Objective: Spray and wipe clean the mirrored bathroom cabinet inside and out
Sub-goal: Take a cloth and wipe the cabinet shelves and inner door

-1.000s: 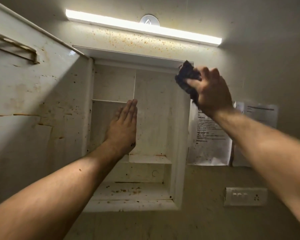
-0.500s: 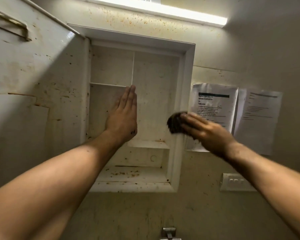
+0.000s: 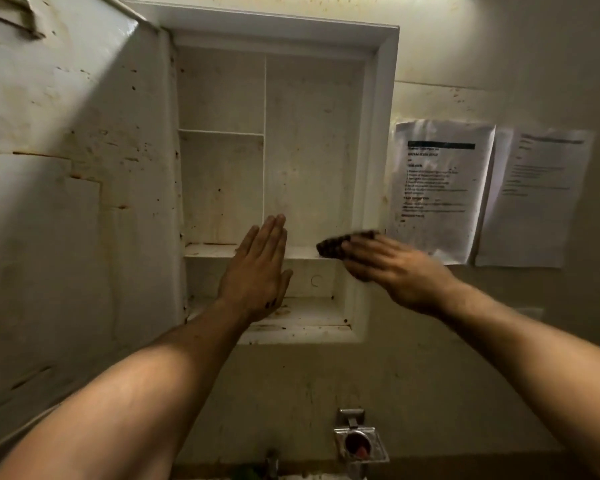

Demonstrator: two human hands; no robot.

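The white bathroom cabinet [image 3: 383,98] hangs open on the wall, its shelves bare and stained with brown specks. Its door [image 3: 77,188] stands swung out to the left, inner face dirty and peeling. My right hand [image 3: 392,268] presses a dark cloth [image 3: 333,245] against the lower part of the cabinet's right frame, fingers laid over it. My left hand [image 3: 257,271] is held flat with straight fingers in front of the middle shelf, holding nothing.
Two printed paper sheets [image 3: 440,188] hang on the wall right of the cabinet. A metal soap holder [image 3: 359,441] with something red in it is fixed to the wall below. The bottom shelf [image 3: 309,320] carries rusty dirt.
My right hand has run the cloth down the cabinet's right frame from the top corner to the lower part. The view has tilted down; the light strip has left the frame.
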